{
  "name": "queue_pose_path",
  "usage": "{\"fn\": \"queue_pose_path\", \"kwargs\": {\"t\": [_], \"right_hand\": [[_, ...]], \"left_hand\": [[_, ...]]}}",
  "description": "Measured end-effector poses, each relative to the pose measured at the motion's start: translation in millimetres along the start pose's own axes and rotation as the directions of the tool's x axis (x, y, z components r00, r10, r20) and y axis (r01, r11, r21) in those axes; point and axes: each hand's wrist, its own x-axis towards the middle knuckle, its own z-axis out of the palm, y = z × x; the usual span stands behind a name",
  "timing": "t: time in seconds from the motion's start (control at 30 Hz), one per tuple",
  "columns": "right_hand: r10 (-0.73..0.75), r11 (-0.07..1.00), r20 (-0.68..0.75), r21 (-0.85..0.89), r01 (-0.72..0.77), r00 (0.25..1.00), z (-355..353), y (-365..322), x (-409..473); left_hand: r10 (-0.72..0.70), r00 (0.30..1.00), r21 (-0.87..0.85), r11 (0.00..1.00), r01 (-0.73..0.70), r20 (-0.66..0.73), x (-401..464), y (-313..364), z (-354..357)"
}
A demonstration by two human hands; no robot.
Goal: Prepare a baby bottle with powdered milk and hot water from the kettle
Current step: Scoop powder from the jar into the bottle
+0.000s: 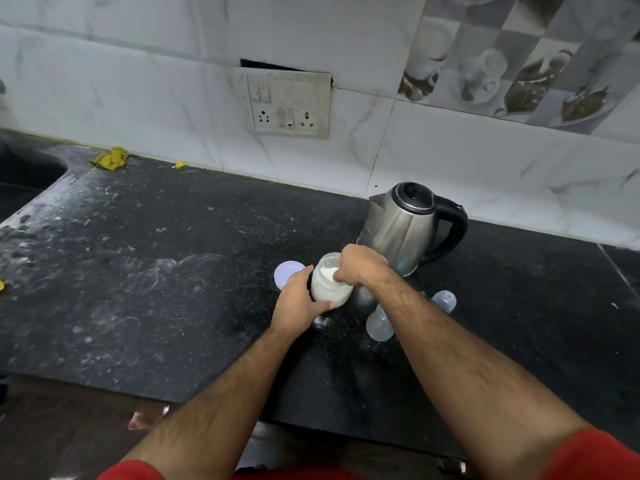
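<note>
On a dark stone tabletop (173, 271) near the tiled wall, a person works over an open jar of milk powder (329, 282) as a baby bottle is prepared. Left hand (300, 303) wraps its fingers around the side of the jar, steadying it; right hand (358, 266) has its fingers curled at the jar's mouth, dipping into the white powder. Whether a scoop or spoon is held there cannot be told, as the fingers hide it. The jar's pale lid (285, 273) lies flat just beside the jar, to the left. A steel kettle (405, 226) with a black handle stands just behind the hands, lid shut. The clear baby bottle (379, 323) sits close by under the right forearm, partly hidden, and its clear cap (445, 301) lies near it to the right.

The step in hand appears to be taking powder from the jar. The next move would call for carrying the powder across to the bottle's narrow mouth without spilling, keeping the jar steady, before hot water from the kettle is poured. A yellow cloth (110, 158) lies far back by the wall, beneath a switch panel (285, 103).
</note>
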Motion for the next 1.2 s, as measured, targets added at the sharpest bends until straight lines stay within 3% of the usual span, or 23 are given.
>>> {"fn": "queue_pose_path", "kwargs": {"t": [0.13, 0.23, 0.37, 0.5, 0.67, 0.77, 0.93, 1.13, 1.2], "right_hand": [[0.034, 0.995, 0.0, 0.091, -0.034, 0.999, -4, 6, -1], [0.046, 0.962, 0.05, 0.266, -0.057, 0.998, -5, 17, 2], [0.087, 0.805, 0.069, 0.582, -0.111, 0.994, -5, 37, 0], [0.095, 0.714, 0.045, 0.693, -0.1, 0.994, -2, 48, -10], [0.085, 0.771, -0.133, 0.637, 0.02, 0.987, 8, 52, -16], [-0.02, 0.889, -0.272, 0.434, 0.142, 0.962, 13, 53, -22], [-0.167, 0.949, -0.386, 0.188, 0.254, 0.907, 27, 60, -28], [-0.156, 0.952, -0.411, 0.18, 0.248, 0.898, 33, 61, -28], [-0.075, 0.936, -0.401, 0.288, 0.203, 0.913, 31, 59, -31]], "left_hand": [[0.036, 0.999, -0.013, 0.999, -0.036, -0.001, 4, 2, 2], [0.029, 1.0, -0.007, 1.0, -0.029, 0.0, 8, 4, 2], [0.024, 1.0, -0.008, 1.0, -0.024, 0.009, 15, 4, 4], [0.059, 0.998, -0.007, 0.998, -0.059, 0.0, 19, 8, 5], [0.086, 0.996, -0.01, 0.996, -0.086, -0.011, 23, 10, 9], [0.093, 0.996, -0.037, 0.995, -0.093, -0.011, 24, 7, 11], [0.085, 0.996, -0.037, 0.996, -0.086, -0.01, 22, 9, 13], [0.067, 0.998, -0.016, 0.998, -0.067, -0.011, 22, 10, 12], [0.067, 0.998, -0.017, 0.998, -0.067, -0.009, 22, 11, 12]]}}
